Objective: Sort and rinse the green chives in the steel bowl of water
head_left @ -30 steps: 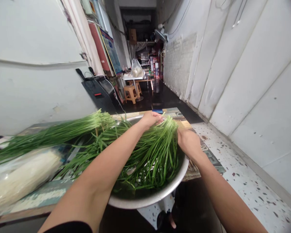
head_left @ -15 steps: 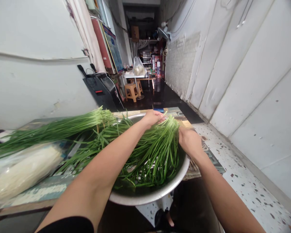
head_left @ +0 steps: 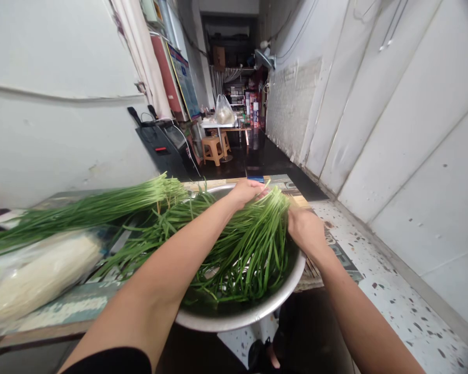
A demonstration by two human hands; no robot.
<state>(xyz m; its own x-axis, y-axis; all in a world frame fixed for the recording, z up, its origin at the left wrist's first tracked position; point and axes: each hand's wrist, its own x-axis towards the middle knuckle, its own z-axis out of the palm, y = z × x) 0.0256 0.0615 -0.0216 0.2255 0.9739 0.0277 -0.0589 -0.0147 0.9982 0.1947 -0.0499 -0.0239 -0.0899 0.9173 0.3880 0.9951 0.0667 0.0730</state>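
Long green garlic chives (head_left: pixel 253 244) lie in a wide metal basin (head_left: pixel 296 278), their pale stem ends gathered at its far right rim. My left hand (head_left: pixel 249 191) reaches across to those stem ends, fingers pinched at their left edge; a pale stem pokes up by the fingertips. At the right edge of the same stem ends, my right hand (head_left: pixel 306 226) is closed, its fingertips partly hidden by the hand itself and blurred. A second bundle of chives (head_left: pixel 101 208) lies to the left on the table, stem ends toward the basin.
On the patterned table (head_left: pixel 74 310) at left rests a clear bag of pale contents (head_left: pixel 47 275). Behind stand a black machine (head_left: pixel 167 148), a small white table (head_left: pixel 218 124) and a brown stool (head_left: pixel 211 149). A white wall (head_left: pixel 405 156) runs along the right.
The whole view has shifted slightly. Both hands stay at the chive stem ends, with hardly any movement of the fingers visible.
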